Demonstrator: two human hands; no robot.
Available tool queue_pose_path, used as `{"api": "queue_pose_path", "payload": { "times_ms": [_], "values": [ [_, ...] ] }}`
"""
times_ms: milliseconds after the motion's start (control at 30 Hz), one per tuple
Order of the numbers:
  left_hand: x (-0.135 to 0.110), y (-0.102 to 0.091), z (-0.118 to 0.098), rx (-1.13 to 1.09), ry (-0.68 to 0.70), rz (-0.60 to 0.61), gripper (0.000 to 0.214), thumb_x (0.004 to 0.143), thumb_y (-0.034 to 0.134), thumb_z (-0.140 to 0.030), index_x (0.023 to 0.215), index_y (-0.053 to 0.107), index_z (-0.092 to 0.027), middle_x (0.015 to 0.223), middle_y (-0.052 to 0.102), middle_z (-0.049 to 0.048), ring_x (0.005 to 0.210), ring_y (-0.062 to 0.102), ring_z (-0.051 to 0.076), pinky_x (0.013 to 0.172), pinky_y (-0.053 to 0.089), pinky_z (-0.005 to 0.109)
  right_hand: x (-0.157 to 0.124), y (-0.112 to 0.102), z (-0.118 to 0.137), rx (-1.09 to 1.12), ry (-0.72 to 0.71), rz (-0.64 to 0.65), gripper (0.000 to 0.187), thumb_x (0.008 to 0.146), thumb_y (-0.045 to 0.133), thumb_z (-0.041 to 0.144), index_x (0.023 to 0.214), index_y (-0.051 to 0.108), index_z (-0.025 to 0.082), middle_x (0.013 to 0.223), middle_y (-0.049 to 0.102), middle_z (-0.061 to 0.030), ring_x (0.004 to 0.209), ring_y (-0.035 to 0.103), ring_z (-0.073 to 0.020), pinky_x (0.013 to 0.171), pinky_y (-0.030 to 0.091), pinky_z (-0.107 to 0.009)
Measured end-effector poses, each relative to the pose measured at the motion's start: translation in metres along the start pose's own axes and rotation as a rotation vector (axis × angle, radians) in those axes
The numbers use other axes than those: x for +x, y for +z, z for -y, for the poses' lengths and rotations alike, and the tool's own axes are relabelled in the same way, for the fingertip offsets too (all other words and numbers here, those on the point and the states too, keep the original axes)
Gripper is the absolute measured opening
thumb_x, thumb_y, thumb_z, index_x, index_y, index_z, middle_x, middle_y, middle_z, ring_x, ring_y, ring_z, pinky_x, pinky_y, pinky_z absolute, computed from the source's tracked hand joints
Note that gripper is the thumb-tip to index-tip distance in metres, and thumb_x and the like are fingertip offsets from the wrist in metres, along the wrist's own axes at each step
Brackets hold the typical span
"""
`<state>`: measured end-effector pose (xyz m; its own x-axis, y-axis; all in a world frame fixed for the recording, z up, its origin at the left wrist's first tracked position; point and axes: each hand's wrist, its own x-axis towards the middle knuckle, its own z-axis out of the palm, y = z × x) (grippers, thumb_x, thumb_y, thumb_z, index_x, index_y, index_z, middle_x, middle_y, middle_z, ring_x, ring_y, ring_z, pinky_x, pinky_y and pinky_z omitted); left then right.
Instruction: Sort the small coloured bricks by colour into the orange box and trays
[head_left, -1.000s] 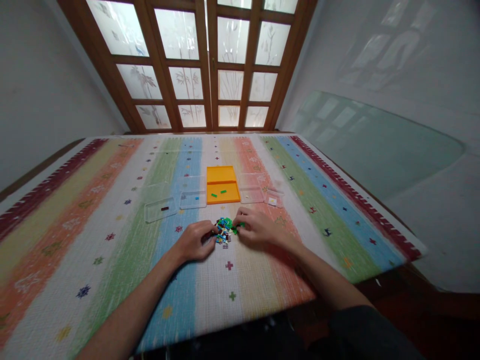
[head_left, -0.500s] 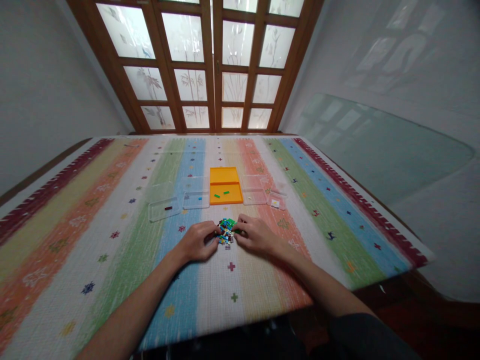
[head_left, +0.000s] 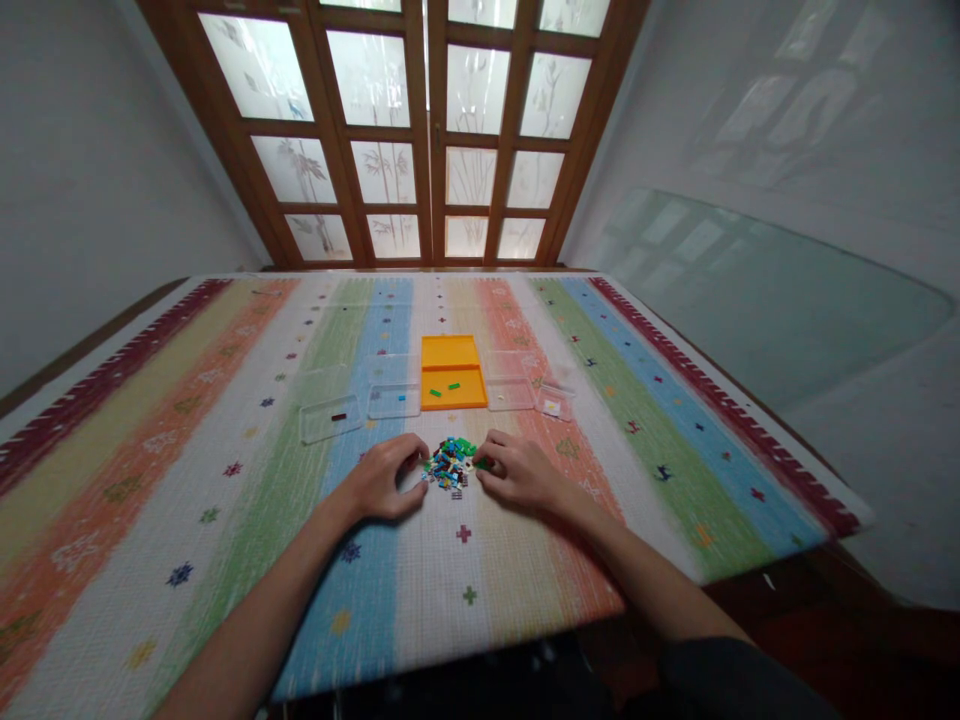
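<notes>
A small heap of tiny coloured pieces (head_left: 448,464) lies on the striped tablecloth (head_left: 225,480) between my hands. My left hand (head_left: 382,478) rests just left of the heap, fingers curled, thumb and fingertips pinched together on something I cannot make out. My right hand (head_left: 517,472) sits at the heap's right edge, fingers bent, its fingertips pinching a small green piece (head_left: 484,463). Behind the heap stands an open orange box (head_left: 448,372) with two green pieces inside.
Clear plastic trays flank the orange box: one (head_left: 328,416) with a dark piece, one (head_left: 395,400) with a blue piece, one (head_left: 510,394) to the right, and a small one (head_left: 556,404) with a yellow piece. A wooden glazed door (head_left: 435,130) stands behind the table.
My left hand has drawn slightly back and left from the heap, leaving a gap. My right hand stays at the heap's right edge. The view has shifted a little.
</notes>
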<state>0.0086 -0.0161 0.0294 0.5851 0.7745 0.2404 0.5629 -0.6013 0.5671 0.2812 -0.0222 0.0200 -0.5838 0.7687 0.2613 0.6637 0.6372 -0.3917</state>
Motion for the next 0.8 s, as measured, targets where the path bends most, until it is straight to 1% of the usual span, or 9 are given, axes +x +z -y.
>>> {"api": "queue_pose_path", "payload": {
  "times_ms": [133, 267, 367, 467, 700, 800],
  "values": [
    [0.001, 0.003, -0.002, 0.032, 0.079, -0.003, 0.008, 0.079, 0.057, -0.026, 0.079, 0.054, -0.019, 0.071, 0.051, -0.0009, 0.065, 0.049, 0.015, 0.062, 0.039, 0.027, 0.0, 0.001, 0.001, -0.011, -0.011, -0.016, 0.012, 0.084, 0.06, 0.016, 0.094, 0.068, 0.017, 0.087, 0.061, -0.0036, 0.067, 0.053, -0.0128, 0.063, 0.036, -0.026],
    [0.001, 0.01, -0.004, 0.064, 0.11, 0.007, 0.006, 0.082, 0.056, -0.023, 0.078, 0.058, -0.019, 0.069, 0.052, -0.0005, 0.065, 0.05, 0.015, 0.063, 0.039, 0.028, -0.001, 0.003, 0.002, -0.031, -0.028, -0.027, 0.013, 0.082, 0.059, 0.014, 0.091, 0.069, 0.016, 0.085, 0.061, -0.0038, 0.066, 0.053, -0.0132, 0.061, 0.035, -0.026],
    [0.001, 0.012, -0.002, 0.062, 0.112, 0.007, 0.007, 0.082, 0.057, -0.023, 0.079, 0.061, -0.018, 0.069, 0.053, -0.0003, 0.066, 0.051, 0.015, 0.065, 0.04, 0.028, -0.001, 0.003, 0.002, -0.043, -0.04, -0.035, 0.014, 0.082, 0.058, 0.014, 0.091, 0.069, 0.017, 0.085, 0.061, -0.0041, 0.067, 0.053, -0.0133, 0.061, 0.035, -0.026],
    [0.001, 0.012, 0.0, 0.049, 0.104, 0.006, 0.007, 0.083, 0.057, -0.023, 0.08, 0.062, -0.018, 0.068, 0.053, -0.0006, 0.064, 0.051, 0.015, 0.064, 0.039, 0.027, -0.002, 0.002, 0.003, -0.04, -0.046, -0.048, 0.014, 0.083, 0.058, 0.015, 0.091, 0.069, 0.017, 0.085, 0.061, -0.0041, 0.066, 0.052, -0.013, 0.06, 0.035, -0.026],
    [0.001, 0.014, -0.001, 0.024, 0.125, -0.012, 0.009, 0.083, 0.057, -0.021, 0.079, 0.064, -0.017, 0.064, 0.051, -0.0021, 0.06, 0.048, 0.013, 0.06, 0.038, 0.026, -0.002, 0.001, 0.004, 0.038, -0.045, -0.128, 0.015, 0.088, 0.055, 0.016, 0.087, 0.069, 0.016, 0.082, 0.061, -0.0041, 0.065, 0.052, -0.0124, 0.061, 0.036, -0.026],
    [0.002, 0.007, 0.0, 0.004, 0.095, -0.045, 0.011, 0.084, 0.057, -0.023, 0.078, 0.065, -0.018, 0.064, 0.053, -0.0017, 0.059, 0.05, 0.012, 0.059, 0.039, 0.025, -0.002, 0.002, 0.006, 0.061, -0.045, -0.143, 0.015, 0.089, 0.055, 0.018, 0.086, 0.07, 0.016, 0.081, 0.061, -0.0041, 0.065, 0.051, -0.0125, 0.061, 0.036, -0.026]
  ]
}}
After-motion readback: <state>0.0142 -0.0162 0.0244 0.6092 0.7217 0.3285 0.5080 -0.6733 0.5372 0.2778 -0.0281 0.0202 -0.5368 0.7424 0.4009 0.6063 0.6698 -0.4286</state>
